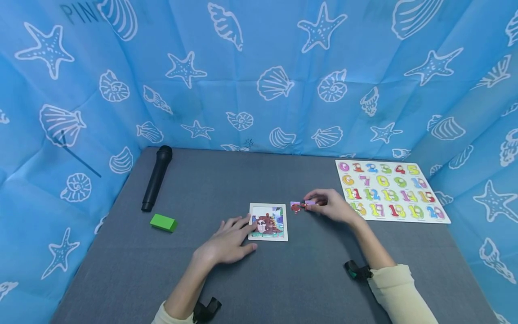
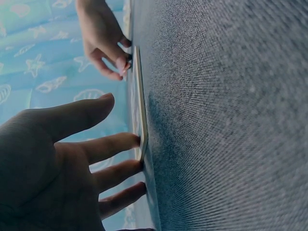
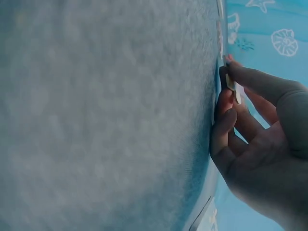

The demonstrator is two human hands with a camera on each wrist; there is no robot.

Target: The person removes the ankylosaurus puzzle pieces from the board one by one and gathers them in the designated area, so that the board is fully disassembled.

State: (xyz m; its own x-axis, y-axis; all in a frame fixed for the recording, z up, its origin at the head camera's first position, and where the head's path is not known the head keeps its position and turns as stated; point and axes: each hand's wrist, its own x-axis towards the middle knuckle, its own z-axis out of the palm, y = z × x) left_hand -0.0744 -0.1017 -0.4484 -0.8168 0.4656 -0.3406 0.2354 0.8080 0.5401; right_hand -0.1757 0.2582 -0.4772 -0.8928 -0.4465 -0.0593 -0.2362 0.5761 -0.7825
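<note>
A small square jigsaw puzzle (image 1: 268, 222) in a pale frame lies mid-table, with a brown-haired figure among its fitted pieces. My left hand (image 1: 230, 240) lies at its left side with fingers spread, fingertips touching the frame's edge (image 2: 139, 91) in the left wrist view. To the right of the puzzle, my right hand (image 1: 335, 206) pinches a purple and red puzzle piece (image 1: 310, 203) between thumb and fingers, low over the cloth. In the right wrist view this piece (image 3: 232, 84) shows its thin edge. Another purple and red piece (image 1: 295, 206) appears just left of those fingertips.
A number board (image 1: 392, 191) with colourful numerals lies at the right, close behind my right hand. At the left are a black microphone (image 1: 157, 179) and a green block (image 1: 163, 222). A blue shell-patterned curtain (image 1: 251, 81) borders the grey table (image 1: 226, 180).
</note>
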